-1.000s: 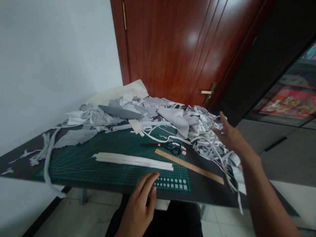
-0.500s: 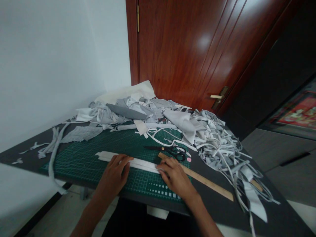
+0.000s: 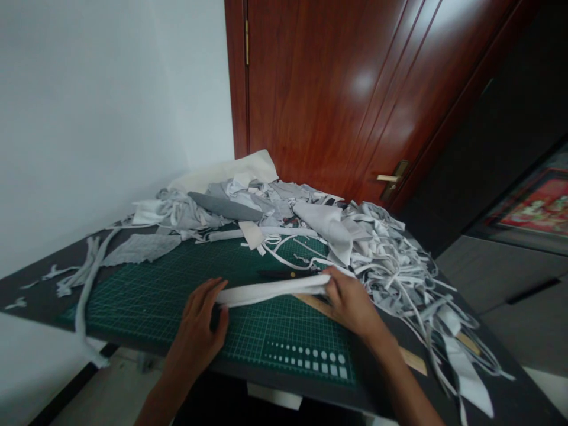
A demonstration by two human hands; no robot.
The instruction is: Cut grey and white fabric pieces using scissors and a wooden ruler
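A white fabric strip (image 3: 273, 290) stretches between my two hands, raised a little over the green cutting mat (image 3: 261, 331). My right hand (image 3: 352, 302) is closed around its right end, pinching it between thumb and fingers. At the other end my left hand (image 3: 199, 325) has its fingers curled around the strip, the thumb below. Just behind the strip lie black scissors (image 3: 284, 274), their handles hidden by the strip and my right hand. A wooden ruler (image 3: 316, 303) runs under my right forearm, partly covered.
Heaped grey and white fabric scraps (image 3: 323, 222) line the back of the dark table (image 3: 368, 378), with tangled strips (image 3: 394, 272) at right. A long pale strip (image 3: 82, 313) hangs over the front left edge. Behind stand a white wall and a wooden door (image 3: 310, 100).
My right hand has moved right and up, lifting the strip off the mat and pulling it taut. My left hand has moved slightly left and down. The scissor handles are now covered.
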